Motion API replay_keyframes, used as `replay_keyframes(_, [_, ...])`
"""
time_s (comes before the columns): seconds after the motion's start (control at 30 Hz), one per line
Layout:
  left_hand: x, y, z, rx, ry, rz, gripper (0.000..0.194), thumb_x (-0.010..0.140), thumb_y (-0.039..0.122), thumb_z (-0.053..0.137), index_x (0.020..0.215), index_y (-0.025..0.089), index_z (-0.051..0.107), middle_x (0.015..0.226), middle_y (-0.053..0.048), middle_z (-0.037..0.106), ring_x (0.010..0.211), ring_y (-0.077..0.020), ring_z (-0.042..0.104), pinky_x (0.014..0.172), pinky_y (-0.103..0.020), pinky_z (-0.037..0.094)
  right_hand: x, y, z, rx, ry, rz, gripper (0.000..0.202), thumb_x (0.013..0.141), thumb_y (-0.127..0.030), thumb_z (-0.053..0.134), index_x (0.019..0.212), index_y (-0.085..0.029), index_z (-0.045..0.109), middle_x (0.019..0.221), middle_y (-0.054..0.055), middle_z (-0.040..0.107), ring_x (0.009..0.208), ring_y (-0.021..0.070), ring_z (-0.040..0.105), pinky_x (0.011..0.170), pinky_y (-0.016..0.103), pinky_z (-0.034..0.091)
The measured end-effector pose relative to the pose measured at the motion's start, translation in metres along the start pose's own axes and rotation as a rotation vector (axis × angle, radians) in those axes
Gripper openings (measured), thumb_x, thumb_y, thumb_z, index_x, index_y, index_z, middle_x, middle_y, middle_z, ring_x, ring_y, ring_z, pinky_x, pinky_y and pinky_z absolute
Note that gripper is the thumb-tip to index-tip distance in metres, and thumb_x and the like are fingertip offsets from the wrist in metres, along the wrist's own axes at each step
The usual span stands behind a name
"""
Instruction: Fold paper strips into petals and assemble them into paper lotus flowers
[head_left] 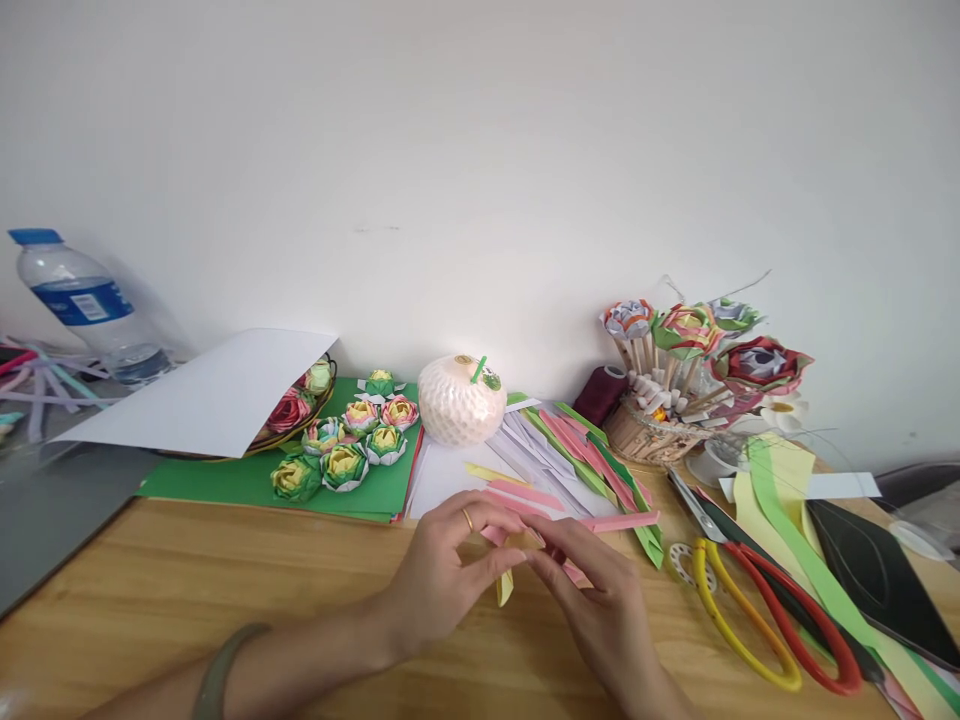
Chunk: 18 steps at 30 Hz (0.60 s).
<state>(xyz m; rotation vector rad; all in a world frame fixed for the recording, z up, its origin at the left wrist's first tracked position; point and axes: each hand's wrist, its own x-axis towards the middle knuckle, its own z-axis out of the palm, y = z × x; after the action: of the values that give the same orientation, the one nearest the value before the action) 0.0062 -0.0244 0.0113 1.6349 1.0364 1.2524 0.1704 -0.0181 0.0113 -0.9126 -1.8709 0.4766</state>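
My left hand (442, 565) and my right hand (600, 585) meet at the front middle of the wooden table (300, 580). Their thumbs and fingers pinch a small piece of yellow paper (505, 588), part of which hangs below the fingertips. Pink paper shows around the fingers, but whether it is held or lies behind cannot be made out. Just beyond the hands lie pink strips (529, 494), a yellow strip (495, 473) and folded white strips (536, 450) on white paper.
Several folded paper flowers (343, 466) sit on green sheets (217, 487), beside a white round ornament (461, 400). At right are scissors (750, 580), a basket of paper flowers (652, 435) and a black tablet-like object (877, 575). A water bottle (90, 305) stands at left.
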Motion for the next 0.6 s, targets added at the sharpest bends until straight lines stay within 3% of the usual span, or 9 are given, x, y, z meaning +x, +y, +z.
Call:
replay_keyframes(0.13, [0.000, -0.003, 0.001, -0.044, 0.002, 0.002, 0.015, 0.075, 0.028, 0.064, 0.086, 0.018, 0.067, 0.085, -0.006, 0.067, 0.083, -0.0177, 0.059, 0.077, -0.029, 0.045, 0.003, -0.003, -0.001, -0.006, 0.020, -0.041, 0.018, 0.084, -0.029, 0.057, 0.097, -0.022, 0.067, 0.075, 0.005, 0.067, 0.063, 0.0149, 0.063, 0.054, 0.023, 0.052])
replay_keyframes(0.37, [0.000, -0.007, 0.002, -0.301, -0.034, -0.064, 0.019, 0.068, 0.032, 0.071, 0.080, 0.017, 0.065, 0.081, -0.005, 0.067, 0.077, -0.0168, 0.059, 0.071, -0.027, 0.045, 0.003, -0.009, -0.003, -0.101, 0.077, -0.007, 0.020, 0.080, -0.040, 0.060, 0.078, -0.020, 0.064, 0.057, 0.000, 0.063, 0.048, 0.0133, 0.059, 0.046, 0.022, 0.051])
replay_keyframes(0.6, [-0.001, -0.011, 0.005, -0.277, 0.013, -0.038, 0.015, 0.069, 0.026, 0.071, 0.081, 0.017, 0.065, 0.079, -0.004, 0.065, 0.076, -0.0162, 0.057, 0.071, -0.027, 0.044, -0.002, -0.006, -0.002, -0.156, 0.116, -0.045, 0.014, 0.081, -0.033, 0.060, 0.079, -0.020, 0.062, 0.059, 0.000, 0.065, 0.049, 0.0127, 0.061, 0.047, 0.020, 0.052])
